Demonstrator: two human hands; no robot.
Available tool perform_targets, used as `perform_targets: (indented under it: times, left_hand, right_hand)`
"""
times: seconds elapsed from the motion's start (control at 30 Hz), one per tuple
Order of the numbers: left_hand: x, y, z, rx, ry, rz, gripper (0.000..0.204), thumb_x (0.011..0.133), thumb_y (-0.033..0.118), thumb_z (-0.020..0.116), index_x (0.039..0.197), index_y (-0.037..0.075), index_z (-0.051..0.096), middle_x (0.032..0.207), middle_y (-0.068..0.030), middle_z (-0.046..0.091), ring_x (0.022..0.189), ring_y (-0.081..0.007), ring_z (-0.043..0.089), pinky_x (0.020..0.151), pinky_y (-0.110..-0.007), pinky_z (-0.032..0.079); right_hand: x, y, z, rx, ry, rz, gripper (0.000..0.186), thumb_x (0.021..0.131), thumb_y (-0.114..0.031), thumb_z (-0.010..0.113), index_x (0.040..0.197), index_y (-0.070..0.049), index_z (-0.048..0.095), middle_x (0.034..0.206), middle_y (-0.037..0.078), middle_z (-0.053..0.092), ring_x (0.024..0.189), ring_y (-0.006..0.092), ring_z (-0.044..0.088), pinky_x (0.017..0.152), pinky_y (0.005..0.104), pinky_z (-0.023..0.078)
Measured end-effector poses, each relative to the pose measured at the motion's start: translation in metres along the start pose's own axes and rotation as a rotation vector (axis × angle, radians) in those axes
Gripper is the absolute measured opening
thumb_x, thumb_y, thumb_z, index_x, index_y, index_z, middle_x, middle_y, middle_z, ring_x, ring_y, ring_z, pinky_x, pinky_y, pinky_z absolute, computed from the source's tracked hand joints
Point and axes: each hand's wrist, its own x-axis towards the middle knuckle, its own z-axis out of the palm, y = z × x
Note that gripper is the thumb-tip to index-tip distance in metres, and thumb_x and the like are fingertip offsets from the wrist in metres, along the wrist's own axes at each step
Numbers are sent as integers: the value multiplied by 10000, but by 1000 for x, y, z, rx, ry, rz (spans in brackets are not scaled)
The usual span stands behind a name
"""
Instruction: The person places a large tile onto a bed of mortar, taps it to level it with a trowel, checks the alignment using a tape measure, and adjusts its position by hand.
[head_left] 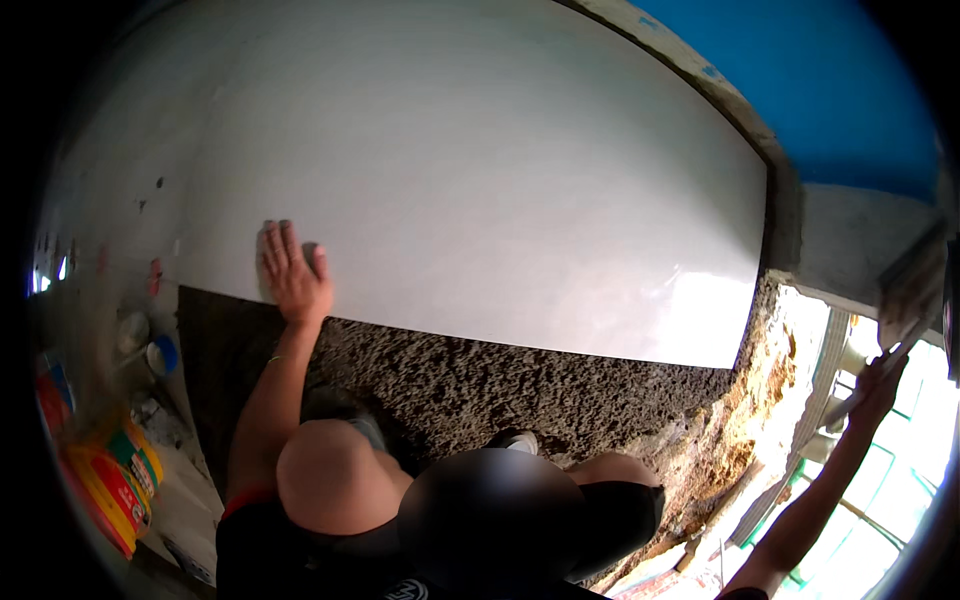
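The large pale tile [480, 180] covers the middle and the upper part of the view, and its near edge borders the rough dark mortar [470, 385]. The left hand [294, 280] lies palm down on this tile, close to the near edge, at the left side. Its grip is open, with the fingers stretched and the thumb apart, and it holds nothing. The right hand [876, 385] is raised at the far right, well apart from the left hand; its grip is closed around the handle of a flat trowel [908, 285], which is somewhat blurred. A shoe [522, 440] shows at the near side of the mortar. At the lower left there is a red, yellow and green container [115, 480]. A blue surface [820, 90] is at the upper right.
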Motion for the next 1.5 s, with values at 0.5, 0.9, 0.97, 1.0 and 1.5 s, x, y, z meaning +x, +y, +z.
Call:
perform_targets:
  times: [0.5,0.9,0.97,1.0,1.5]
  left_hand:
    - [78,60,15,339,-267,27,824,1024,542,440,1568,-44,238,1645,-258,202,1540,-393,168,1222,-559,176]
    - [-27,467,67,-79,-289,497,807,973,445,477,1535,-96,273,1639,-301,179,1544,-420,133,1253,-515,112]
    - [-32,464,64,-96,-283,514,812,966,438,489,1533,-100,271,1639,-301,176,1542,-424,134,1251,-525,111]
    - [-29,463,63,-108,-170,560,814,962,434,495,1532,-102,269,1640,-301,174,1541,-426,135,1249,-530,110]
    - [-22,470,59,-104,-343,605,803,939,379,498,1514,-136,276,1629,-315,185,1535,-447,134,1239,-554,109]
  right_hand:
    - [-215,304,207,-112,-149,960,648,998,-700,401,815,-91,524,578,7,491,427,126,460,392,320,401]
    - [-80,158,147,-97,-150,744,620,1026,-584,491,1050,26,602,728,-15,547,563,84,496,498,262,420]
    - [-28,113,116,-179,-54,555,623,1021,-639,422,1047,-48,617,698,-8,551,529,98,477,469,273,421]
    - [1,92,98,-162,9,392,644,1008,-669,420,1049,-59,621,699,-5,566,500,89,475,443,263,409]
    - [126,305,160,-217,-38,858,637,1033,-637,376,793,-60,503,574,42,487,428,170,468,403,364,406]
